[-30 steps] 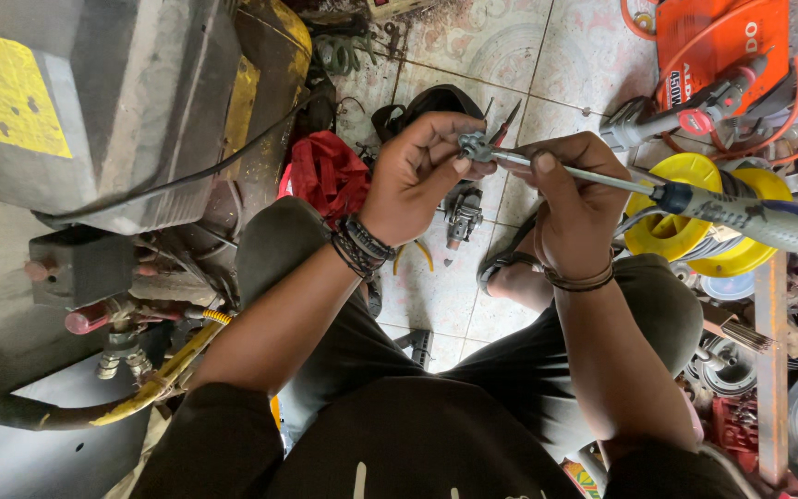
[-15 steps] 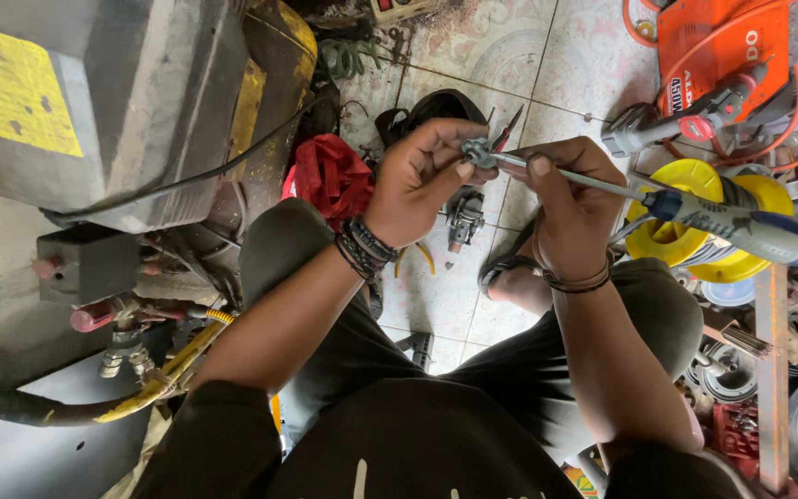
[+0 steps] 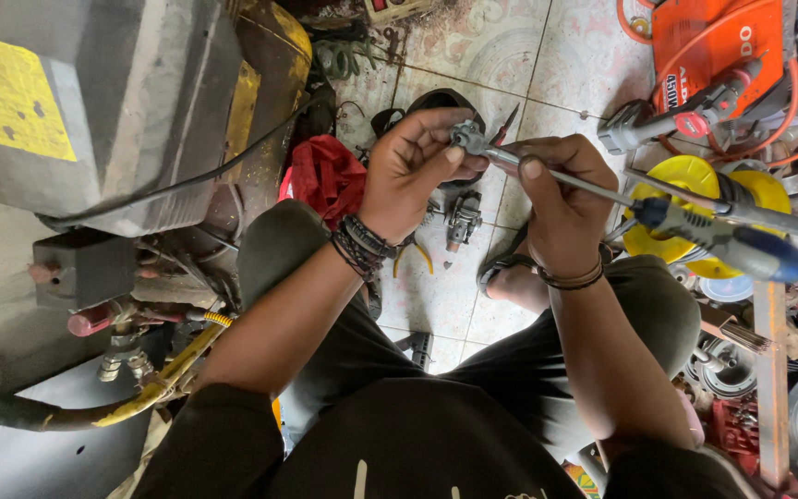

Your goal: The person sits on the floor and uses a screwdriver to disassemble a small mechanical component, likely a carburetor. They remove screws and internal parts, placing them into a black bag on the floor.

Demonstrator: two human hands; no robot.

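My left hand (image 3: 410, 174) pinches a small grey metal part (image 3: 466, 138) between thumb and fingers, held above my knees. A long screwdriver (image 3: 695, 226) with a blue and grey handle runs from that part out to the right. My right hand (image 3: 558, 199) grips the screwdriver's metal shaft close to the part, index finger laid on top. Both wrists wear dark bands. I sit on the tiled floor in dark clothes.
A large grey machine (image 3: 94, 111) with a yellow label and a yellow hose (image 3: 163, 379) stands at left. A red rag (image 3: 325, 176), a small metal assembly (image 3: 462, 222) and pliers lie on the tiles. An orange machine (image 3: 713, 46), yellow discs (image 3: 685, 180) and parts crowd the right.
Both hands and the screwdriver have shifted slightly; the handle now points lower to the right. The grips look the same.
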